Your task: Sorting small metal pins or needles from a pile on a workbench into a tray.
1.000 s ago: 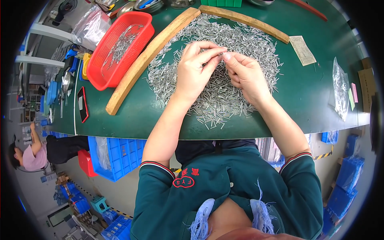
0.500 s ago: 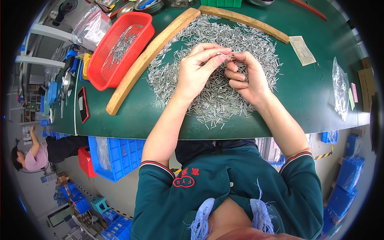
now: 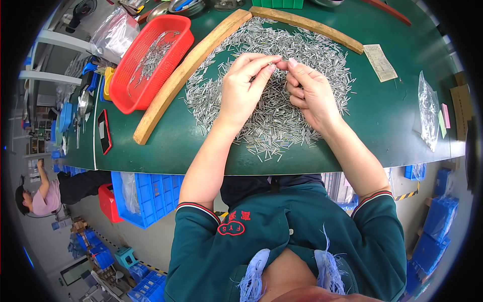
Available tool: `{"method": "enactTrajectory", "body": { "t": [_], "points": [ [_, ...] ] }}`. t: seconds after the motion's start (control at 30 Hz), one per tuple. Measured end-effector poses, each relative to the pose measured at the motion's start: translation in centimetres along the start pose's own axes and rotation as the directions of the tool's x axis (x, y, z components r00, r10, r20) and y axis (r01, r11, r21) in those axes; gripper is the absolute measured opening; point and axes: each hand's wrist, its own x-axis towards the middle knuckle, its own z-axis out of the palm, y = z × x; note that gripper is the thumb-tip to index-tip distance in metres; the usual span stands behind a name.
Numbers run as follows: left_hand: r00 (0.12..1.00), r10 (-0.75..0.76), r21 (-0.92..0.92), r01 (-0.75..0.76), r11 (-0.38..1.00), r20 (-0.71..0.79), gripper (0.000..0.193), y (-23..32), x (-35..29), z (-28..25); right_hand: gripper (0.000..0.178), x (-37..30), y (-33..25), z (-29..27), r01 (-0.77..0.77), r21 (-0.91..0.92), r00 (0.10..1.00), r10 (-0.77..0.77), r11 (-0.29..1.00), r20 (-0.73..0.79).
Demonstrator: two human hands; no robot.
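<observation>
Fingers [image 3: 255, 64] of both hands [image 3: 236, 95] [image 3: 322, 98] pinch pins [image 3: 272, 64] above a heap [image 3: 282, 118], wooden bars [image 3: 196, 69] [image 3: 307, 28] bordering it.

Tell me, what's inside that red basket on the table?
Inside the red basket is a loose, tangled heap of thin, silvery pieces. Bare mesh shows around them. The basket's bottom directly beneath the heap is covered, so I can't see whether anything else lies there.

Tabletop [image 3: 392, 128] dk green; metal pins [image 3: 282, 121] silvery grey; basket [image 3: 183, 46] red w/ grid pattern; wood strips [image 3: 203, 55] yellowish brn; phone [image 3: 104, 132] red-rimmed w/ blk face; crate [image 3: 156, 199] blue; shirt [image 3: 322, 231] dk green, cuffs [image 3: 373, 200] w/ red & white stripes
</observation>
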Motion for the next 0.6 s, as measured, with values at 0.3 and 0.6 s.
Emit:
{"method": "enactTrajectory", "body": {
  "t": [0.3, 0.6],
  "points": [
    [0.986, 0.165, 0.247, -0.161, 0.956, 0.005, 0.028, -0.62, -0.12, 0.13, 0.026, -0.23, 0.27, 0.36, 0.108, -0.283, 0.994, -0.107, 0.953, 0.019],
    [0.966, 0.255, 0.409, -0.247, 0.878, 0.036, 0.037, -0.37, -0.29, 0.18, 0.020, 0.19, 0.50, -0.40, 0.124, -0.336, 0.992, -0.114, 0.934, 0.051]
  ]
}}
